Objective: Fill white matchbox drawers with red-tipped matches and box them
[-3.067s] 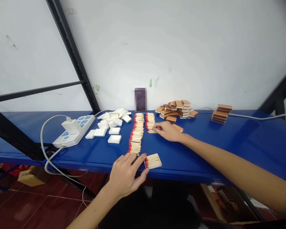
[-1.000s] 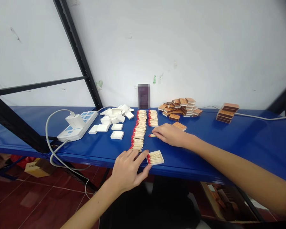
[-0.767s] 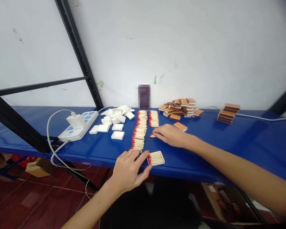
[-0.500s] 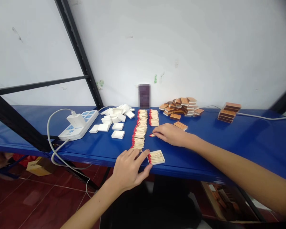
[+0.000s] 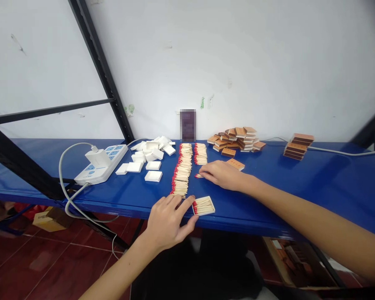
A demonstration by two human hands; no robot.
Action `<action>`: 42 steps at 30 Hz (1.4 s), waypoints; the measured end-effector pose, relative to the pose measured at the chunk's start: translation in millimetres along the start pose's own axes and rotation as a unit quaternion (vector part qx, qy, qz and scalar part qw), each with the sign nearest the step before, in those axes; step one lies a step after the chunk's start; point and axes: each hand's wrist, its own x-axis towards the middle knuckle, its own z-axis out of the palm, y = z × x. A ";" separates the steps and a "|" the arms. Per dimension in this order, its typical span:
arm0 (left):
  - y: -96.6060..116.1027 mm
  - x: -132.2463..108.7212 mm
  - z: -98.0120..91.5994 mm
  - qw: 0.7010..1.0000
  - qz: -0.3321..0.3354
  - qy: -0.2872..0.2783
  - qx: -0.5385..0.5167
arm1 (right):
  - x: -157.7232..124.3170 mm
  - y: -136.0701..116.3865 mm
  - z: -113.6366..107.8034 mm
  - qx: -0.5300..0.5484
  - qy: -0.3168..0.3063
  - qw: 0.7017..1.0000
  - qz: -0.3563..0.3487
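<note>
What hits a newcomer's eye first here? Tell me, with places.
Probably the long row of red-tipped matches down the middle of the blue shelf. Next, the left hand at the front edge, beside a white tray of matches. Then the heap of brown matchboxes at the back, right of the row.

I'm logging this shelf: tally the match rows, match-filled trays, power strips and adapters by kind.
Match rows: 2
Filled trays: 1
Power strips: 1
Adapters: 1
Total: 5
Not counted: the few loose matches at the right hand.
</note>
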 end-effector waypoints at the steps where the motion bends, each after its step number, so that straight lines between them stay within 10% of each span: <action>1: 0.1 -0.2 0.1 1.000 0.000 0.001 0.000 | 0.0 0.4 0.0 0.002 -0.001 1.000 -0.001; 42: 0.2 -0.6 1.6 1.000 0.006 0.008 0.004 | -1.0 3.4 0.7 0.011 0.023 0.999 0.038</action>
